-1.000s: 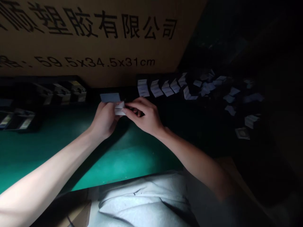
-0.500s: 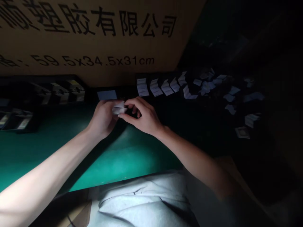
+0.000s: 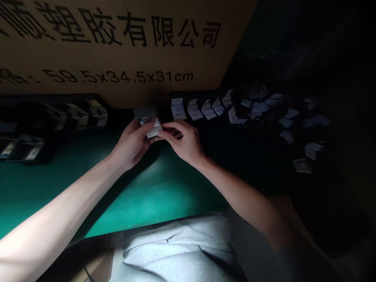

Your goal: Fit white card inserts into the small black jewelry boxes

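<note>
- Head view: left hand [image 3: 132, 143] and right hand [image 3: 185, 141] both pinch what seems a folded paper slip [image 3: 154, 131] near the worktop's [image 3: 147, 196] far edge.
- In this dim light, a loose pinch could drop it.

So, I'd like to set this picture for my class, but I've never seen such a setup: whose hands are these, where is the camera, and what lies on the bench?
There is no machine. One camera sits on a person's head and looks forward and down, so both bare arms entering from below are that person's own. The left hand and the right hand meet over a green mat and together pinch a small folded white paper. A greyish card shows just above the left fingers; held or not, I cannot tell. Behind stands a big cardboard box with printed characters and dimensions. To the right, in the dark, a row of folded papers leads into loose scattered papers. At far left are dark trays with small items too dim to identify.
</note>
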Demonstrator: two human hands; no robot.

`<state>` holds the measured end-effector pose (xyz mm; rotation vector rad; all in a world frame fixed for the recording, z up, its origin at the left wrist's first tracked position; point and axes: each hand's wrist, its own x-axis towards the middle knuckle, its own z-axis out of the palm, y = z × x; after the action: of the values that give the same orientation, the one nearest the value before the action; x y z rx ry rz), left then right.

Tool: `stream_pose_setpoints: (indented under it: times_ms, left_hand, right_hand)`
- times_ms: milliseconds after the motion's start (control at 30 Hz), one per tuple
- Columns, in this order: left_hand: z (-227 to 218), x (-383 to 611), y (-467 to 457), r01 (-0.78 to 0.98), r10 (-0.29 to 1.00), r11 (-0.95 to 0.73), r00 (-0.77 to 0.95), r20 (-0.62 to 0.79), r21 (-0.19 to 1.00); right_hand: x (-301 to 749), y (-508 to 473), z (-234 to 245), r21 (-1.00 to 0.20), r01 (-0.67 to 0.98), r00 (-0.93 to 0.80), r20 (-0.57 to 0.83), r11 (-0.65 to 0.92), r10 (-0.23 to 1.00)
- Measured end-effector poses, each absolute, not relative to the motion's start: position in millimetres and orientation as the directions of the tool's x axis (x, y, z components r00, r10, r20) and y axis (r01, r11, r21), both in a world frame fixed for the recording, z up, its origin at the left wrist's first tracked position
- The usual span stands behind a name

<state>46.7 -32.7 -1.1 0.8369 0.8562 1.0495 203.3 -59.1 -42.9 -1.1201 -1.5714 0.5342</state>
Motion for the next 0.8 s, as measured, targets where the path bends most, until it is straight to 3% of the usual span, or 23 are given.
stream_pose_setpoints:
  times_ms: [267,500,800]
  left_hand:
    - [-2.3,44.5,-31.1,-0.346,0.952,0.258,0.252,-0.176,0.902]
    - [-6.5,43.7,-30.8,-0.310,0.962,0.221,0.222,-0.156,0.925]
    - [-9.3,44.9,-34.6,-0.271,0.938,0.209,0.326,-0.115,0.940]
  right_hand:
    - [203.6,-61.3,-45.0,-0.709,0.448,-0.022,0.599,0.544,0.800]
    - [208.2,-61.8,-41.0,-0.606,0.631,-0.073,0.576,0.485,0.814]
    - [207.7,-54.6,-45.0,-0.802,0.440,0.129,0.501,0.403,0.856]
